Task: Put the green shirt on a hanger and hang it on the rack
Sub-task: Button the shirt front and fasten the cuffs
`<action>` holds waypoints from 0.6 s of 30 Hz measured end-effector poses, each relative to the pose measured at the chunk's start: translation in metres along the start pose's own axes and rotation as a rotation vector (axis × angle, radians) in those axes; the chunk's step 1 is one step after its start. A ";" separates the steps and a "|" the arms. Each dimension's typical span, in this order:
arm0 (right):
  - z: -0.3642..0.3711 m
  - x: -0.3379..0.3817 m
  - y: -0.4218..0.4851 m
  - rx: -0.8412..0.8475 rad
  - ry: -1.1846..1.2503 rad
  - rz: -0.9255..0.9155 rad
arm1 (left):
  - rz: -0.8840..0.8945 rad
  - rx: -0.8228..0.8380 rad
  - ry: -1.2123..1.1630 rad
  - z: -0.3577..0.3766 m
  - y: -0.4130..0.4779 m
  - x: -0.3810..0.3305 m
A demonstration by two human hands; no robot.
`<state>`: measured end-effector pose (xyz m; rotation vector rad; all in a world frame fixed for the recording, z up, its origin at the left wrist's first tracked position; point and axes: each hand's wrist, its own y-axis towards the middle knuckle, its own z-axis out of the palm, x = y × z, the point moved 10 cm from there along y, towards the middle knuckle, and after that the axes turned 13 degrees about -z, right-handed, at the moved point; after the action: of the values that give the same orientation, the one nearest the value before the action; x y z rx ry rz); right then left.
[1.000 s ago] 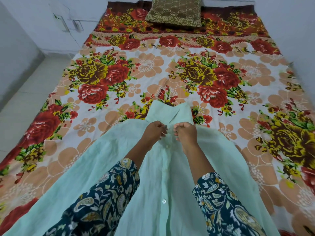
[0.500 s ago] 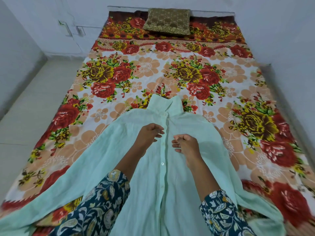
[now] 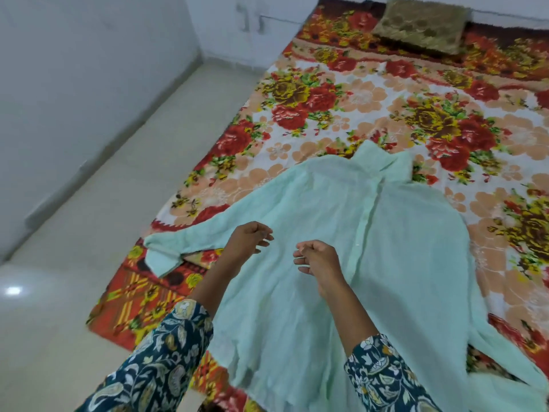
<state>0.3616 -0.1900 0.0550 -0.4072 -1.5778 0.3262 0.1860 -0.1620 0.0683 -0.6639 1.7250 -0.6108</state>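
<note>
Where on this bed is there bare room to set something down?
Free: bedspread between the collar and the cushion. Crowded: the near end, covered by the green shirt, left hand and right hand over it.

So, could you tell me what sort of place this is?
Most likely a home bedroom: a floral bedsheet with a brown cushion at its far end, a tiled floor beside it, and the green shirt spread on top.

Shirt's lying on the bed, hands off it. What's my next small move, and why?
Probably go and fetch a hanger. The green shirt lies spread flat on the bed, collar away from you. The left hand and right hand hover over it holding nothing, and no hanger shows in view.
</note>
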 end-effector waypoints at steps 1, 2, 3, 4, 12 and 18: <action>0.020 -0.007 -0.005 0.029 -0.005 0.009 | -0.024 -0.029 -0.012 -0.020 0.000 0.015; 0.038 -0.014 -0.008 0.054 -0.013 0.019 | -0.049 -0.060 -0.018 -0.039 0.002 0.031; 0.057 -0.021 -0.012 0.082 -0.030 0.032 | -0.070 -0.097 -0.010 -0.059 0.002 0.047; 0.076 -0.029 -0.015 0.111 -0.049 0.046 | -0.082 -0.135 0.005 -0.078 0.003 0.064; 0.219 -0.072 -0.030 0.234 -0.119 0.157 | -0.233 -0.504 0.222 -0.216 0.003 0.176; 0.292 -0.068 0.005 0.356 -0.438 -0.013 | -0.204 -0.452 0.160 -0.233 0.052 0.169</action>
<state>0.0725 -0.2042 -0.0220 -0.0467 -1.8983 0.7092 -0.0818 -0.2298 -0.0288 -1.1444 1.9813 -0.4200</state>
